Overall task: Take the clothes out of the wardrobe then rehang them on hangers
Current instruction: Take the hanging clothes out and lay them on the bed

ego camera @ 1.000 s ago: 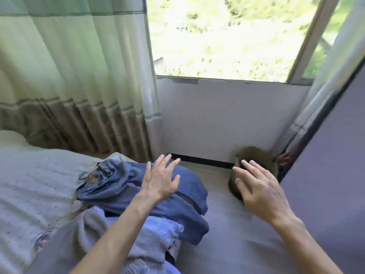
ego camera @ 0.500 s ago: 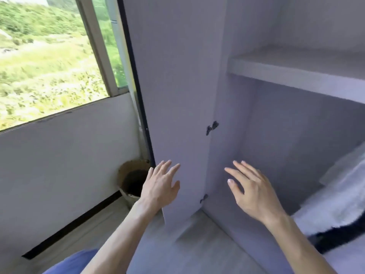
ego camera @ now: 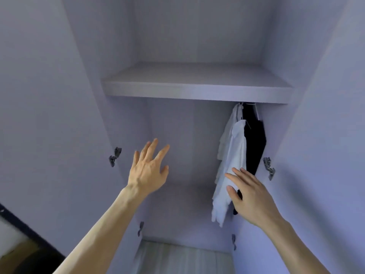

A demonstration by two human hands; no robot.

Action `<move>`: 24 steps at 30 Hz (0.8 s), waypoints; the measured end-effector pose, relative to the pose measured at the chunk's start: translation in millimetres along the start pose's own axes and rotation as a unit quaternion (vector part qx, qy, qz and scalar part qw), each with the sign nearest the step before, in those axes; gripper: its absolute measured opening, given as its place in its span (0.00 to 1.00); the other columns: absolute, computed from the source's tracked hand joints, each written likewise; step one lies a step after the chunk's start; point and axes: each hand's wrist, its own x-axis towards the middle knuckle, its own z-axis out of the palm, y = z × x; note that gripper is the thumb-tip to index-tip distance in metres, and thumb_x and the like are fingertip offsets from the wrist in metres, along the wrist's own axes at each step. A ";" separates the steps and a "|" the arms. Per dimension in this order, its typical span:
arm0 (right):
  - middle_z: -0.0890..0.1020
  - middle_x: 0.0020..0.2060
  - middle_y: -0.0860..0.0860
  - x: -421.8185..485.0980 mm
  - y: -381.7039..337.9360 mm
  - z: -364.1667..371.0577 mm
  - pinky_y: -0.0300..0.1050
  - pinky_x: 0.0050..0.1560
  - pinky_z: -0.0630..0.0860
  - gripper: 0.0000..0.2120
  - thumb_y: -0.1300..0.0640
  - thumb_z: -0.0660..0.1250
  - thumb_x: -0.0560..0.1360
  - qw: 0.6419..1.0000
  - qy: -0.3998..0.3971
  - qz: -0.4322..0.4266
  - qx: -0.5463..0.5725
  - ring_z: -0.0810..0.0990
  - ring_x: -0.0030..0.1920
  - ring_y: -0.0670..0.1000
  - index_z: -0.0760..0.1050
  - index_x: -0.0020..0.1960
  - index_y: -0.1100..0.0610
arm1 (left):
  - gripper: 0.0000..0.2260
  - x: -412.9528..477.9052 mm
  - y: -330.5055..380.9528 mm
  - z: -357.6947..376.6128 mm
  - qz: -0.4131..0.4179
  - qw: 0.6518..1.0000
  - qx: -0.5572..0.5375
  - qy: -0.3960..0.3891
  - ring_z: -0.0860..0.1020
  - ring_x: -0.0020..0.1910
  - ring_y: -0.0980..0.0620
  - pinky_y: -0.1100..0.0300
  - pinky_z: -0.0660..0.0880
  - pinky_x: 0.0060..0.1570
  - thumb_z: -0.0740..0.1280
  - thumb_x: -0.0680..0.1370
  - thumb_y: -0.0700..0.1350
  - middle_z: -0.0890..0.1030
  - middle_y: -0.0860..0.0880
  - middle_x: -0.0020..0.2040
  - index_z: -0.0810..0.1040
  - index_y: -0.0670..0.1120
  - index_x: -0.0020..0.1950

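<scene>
The left hand (ego camera: 148, 171) and right hand (ego camera: 250, 196) reach into the wardrobe (ego camera: 187, 135), fingers spread, holding nothing; the right perhaps touches the white shirt (ego camera: 231, 155) hanging beside a black garment (ego camera: 254, 143) under the shelf (ego camera: 197, 91)

A white shirt (ego camera: 231, 165) and a black garment (ego camera: 254, 143) hang side by side under the wardrobe's shelf (ego camera: 197, 89), at its right.
</scene>
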 end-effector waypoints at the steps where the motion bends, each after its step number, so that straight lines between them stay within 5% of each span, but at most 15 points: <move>1: 0.63 0.77 0.43 2.7 6.4 -1.8 0.40 0.74 0.56 0.21 0.47 0.57 0.83 1.000 0.000 0.014 -0.001 0.55 0.79 0.45 0.66 0.75 0.44 | 0.30 12.7 6.3 -1.7 0.016 1.000 0.002 0.012 0.44 0.81 0.47 0.43 0.46 0.78 0.61 0.82 0.53 0.44 0.49 0.82 0.52 0.59 0.81; 6: 0.61 0.78 0.43 44.4 35.3 -7.4 0.42 0.73 0.59 0.22 0.46 0.56 0.83 0.998 -0.004 0.063 -0.003 0.53 0.79 0.45 0.62 0.77 0.44 | 0.32 82.4 29.5 -15.2 0.071 0.993 0.030 0.090 0.45 0.81 0.45 0.39 0.46 0.76 0.63 0.81 0.54 0.43 0.48 0.82 0.51 0.59 0.81; 11: 0.64 0.76 0.47 115.9 67.5 -8.3 0.49 0.67 0.67 0.25 0.46 0.58 0.82 0.988 0.001 0.141 0.058 0.63 0.74 0.54 0.60 0.78 0.50 | 0.34 156.0 47.9 -27.1 0.082 0.982 0.046 0.163 0.48 0.81 0.42 0.36 0.48 0.75 0.62 0.80 0.56 0.45 0.47 0.82 0.48 0.58 0.82; 20: 0.71 0.69 0.58 249.8 134.7 16.7 0.52 0.60 0.72 0.31 0.42 0.58 0.81 0.957 -0.026 0.242 0.159 0.73 0.67 0.61 0.58 0.78 0.58 | 0.29 242.9 48.7 8.5 0.029 0.988 0.059 0.143 0.38 0.80 0.48 0.38 0.42 0.77 0.45 0.82 0.63 0.36 0.53 0.81 0.34 0.62 0.79; 24: 0.78 0.62 0.59 286.7 159.5 42.0 0.52 0.58 0.76 0.24 0.48 0.58 0.83 0.951 -0.037 0.253 0.175 0.78 0.61 0.60 0.64 0.73 0.60 | 0.29 254.5 37.9 28.5 0.037 0.981 0.051 0.184 0.37 0.80 0.50 0.38 0.41 0.76 0.45 0.82 0.64 0.37 0.54 0.81 0.38 0.61 0.80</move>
